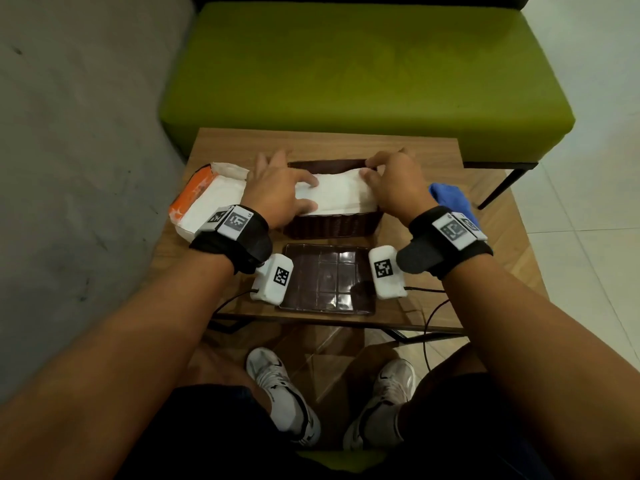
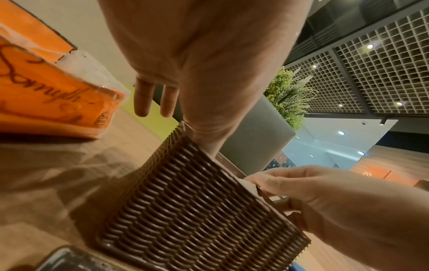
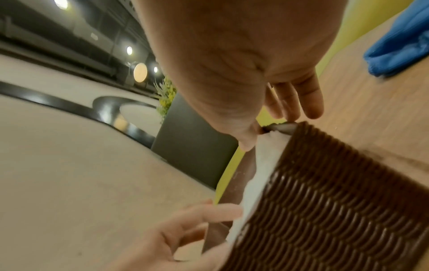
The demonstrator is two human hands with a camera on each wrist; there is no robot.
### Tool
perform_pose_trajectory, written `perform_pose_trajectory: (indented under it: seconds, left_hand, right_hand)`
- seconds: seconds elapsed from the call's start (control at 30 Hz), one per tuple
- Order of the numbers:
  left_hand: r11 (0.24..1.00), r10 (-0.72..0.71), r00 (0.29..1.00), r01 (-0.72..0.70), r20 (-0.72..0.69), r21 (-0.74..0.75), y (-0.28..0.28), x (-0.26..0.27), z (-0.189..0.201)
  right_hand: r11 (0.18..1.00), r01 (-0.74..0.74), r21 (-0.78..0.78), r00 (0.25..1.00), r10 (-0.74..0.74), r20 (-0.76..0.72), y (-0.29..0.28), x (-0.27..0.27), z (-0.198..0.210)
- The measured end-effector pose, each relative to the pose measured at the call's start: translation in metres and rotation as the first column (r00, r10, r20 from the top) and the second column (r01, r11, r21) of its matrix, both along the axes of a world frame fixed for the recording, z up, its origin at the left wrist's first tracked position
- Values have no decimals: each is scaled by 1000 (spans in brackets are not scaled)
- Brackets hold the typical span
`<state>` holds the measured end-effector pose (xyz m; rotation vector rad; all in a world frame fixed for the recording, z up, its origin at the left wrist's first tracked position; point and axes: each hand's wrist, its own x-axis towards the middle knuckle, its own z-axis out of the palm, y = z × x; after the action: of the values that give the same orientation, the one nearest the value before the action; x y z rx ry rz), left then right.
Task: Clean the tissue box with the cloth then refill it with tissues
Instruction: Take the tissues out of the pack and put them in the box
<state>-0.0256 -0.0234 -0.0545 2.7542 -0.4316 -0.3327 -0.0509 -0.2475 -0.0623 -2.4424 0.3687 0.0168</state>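
White tissues (image 1: pixel 334 195) in box (image 1: pixel 329 225): my left hand (image 1: pixel 277 192) flat, pressing; right hand (image 1: pixel 391 188) fingers curled, tucking stack edge so it seats.

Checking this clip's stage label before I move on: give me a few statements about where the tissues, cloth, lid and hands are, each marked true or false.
1. A white stack of tissues sits in the woven brown tissue box. True.
2. The blue cloth is in the left hand. False: it lies on the table to the right of the box, held by neither hand.
3. Both hands are on the tissues, the right hand at the right end. True.
4. The dark lid is on the box. False: it lies flat on the table, nearer the person.
5. The orange tissue pack lies left of the box. True.
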Motion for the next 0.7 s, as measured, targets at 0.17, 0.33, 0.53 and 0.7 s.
perform_pose_trajectory:
  seconds: [0.17, 0.33, 0.53, 0.7]
  left_hand:
    - [992, -3, 998, 11, -66, 122, 0, 1, 3]
    - [969, 7, 993, 23, -119, 246, -7, 2, 9]
    - [932, -23, 979, 94, -201, 350, -10, 16, 12]
    - [953, -1, 976, 67, -218, 296, -5, 19, 4]
  right_hand:
    - [974, -170, -152, 985, 171, -7, -8, -15, 9]
    - [860, -369, -352, 907, 250, -339, -5, -8, 18]
    - [832, -395, -389, 879, 220, -423, 2, 5, 18]
    - [807, -474, -352, 840, 294, -456, -5, 7, 27]
